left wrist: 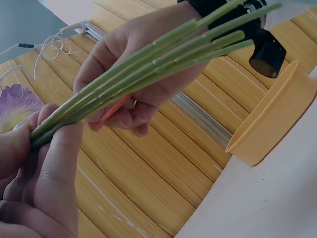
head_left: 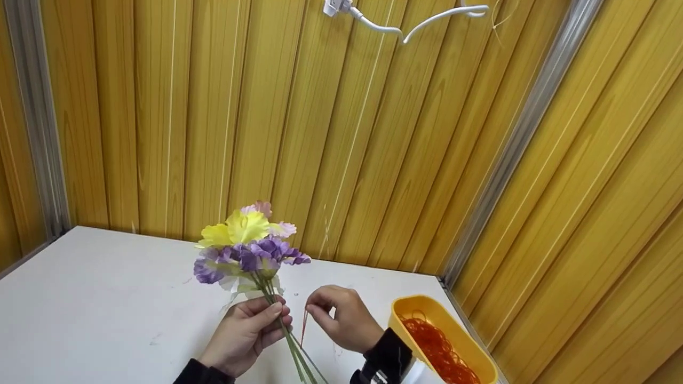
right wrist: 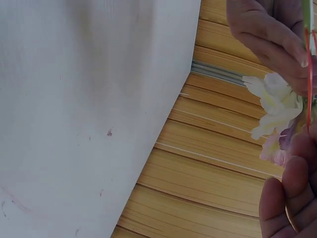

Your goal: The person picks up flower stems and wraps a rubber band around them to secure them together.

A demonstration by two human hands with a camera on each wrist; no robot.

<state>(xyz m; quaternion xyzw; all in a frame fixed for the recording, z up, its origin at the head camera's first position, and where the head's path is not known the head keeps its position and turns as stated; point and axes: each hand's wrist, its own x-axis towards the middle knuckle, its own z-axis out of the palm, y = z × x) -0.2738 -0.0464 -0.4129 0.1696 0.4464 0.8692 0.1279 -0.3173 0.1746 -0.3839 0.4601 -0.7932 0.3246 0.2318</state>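
Observation:
In the head view my left hand (head_left: 248, 328) grips a bunch of artificial flowers by its green stems (head_left: 294, 346). The heads fan out above the fist: yellow petals (head_left: 248, 228), purple petals (head_left: 267, 252) and some pink at the back. Just right of the stems, my right hand (head_left: 347, 319) pinches a thin red rubber band (head_left: 304, 326) between thumb and fingertips. Stretched taut, the band (right wrist: 310, 82) reaches a stem in the right wrist view. Several cut stem ends (left wrist: 198, 42) pass in front of the right hand in the left wrist view.
A yellow tub (head_left: 408, 305) with many red rubber bands (head_left: 440, 346) stands right of my right hand on the white table (head_left: 106, 298). Wood-patterned panels (head_left: 267, 106) close off the back and sides. A white cable (head_left: 379, 25) hangs high on the back panel.

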